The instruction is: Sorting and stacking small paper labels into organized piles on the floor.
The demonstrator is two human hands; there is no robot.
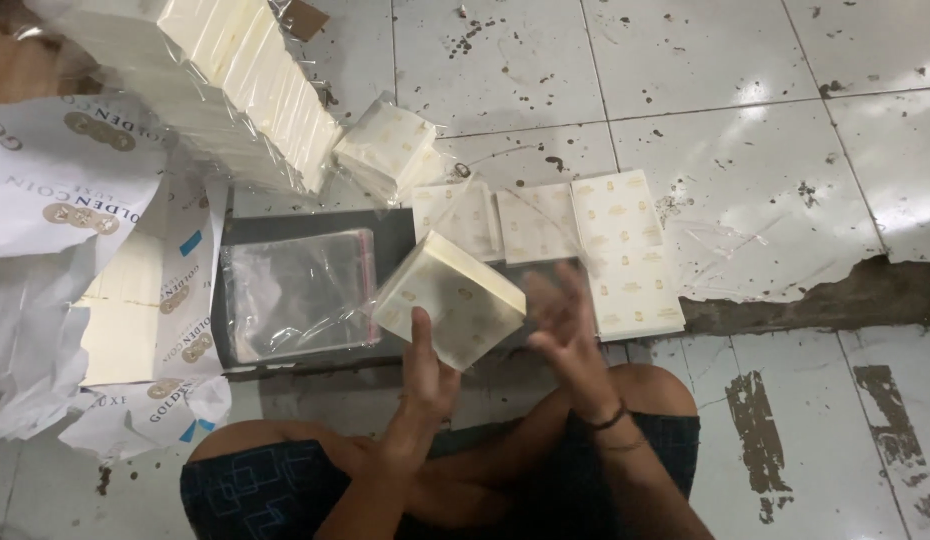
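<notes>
Cream paper stack [451, 298] held mid-air above dark board [315, 228], pinched in left hand [425, 370]. Right hand [565, 325] blurred, grip unclear, just beside stack. Loose one-handed hold judged risky: sheets could fan, spill onto dirty tiled floor [745, 140].

A stack of napkins [450, 297] sits in the left hand [425, 375], above a flat board [315, 232] on the floor [745, 150]. A pile of plastic bags [297, 290] lies on the board, left of the stack. Three wrapped packs [545, 225] lie side by side behind the right hand [563, 330]. An opened paper-wrapped bundle [125, 310] lies at far left.
</notes>
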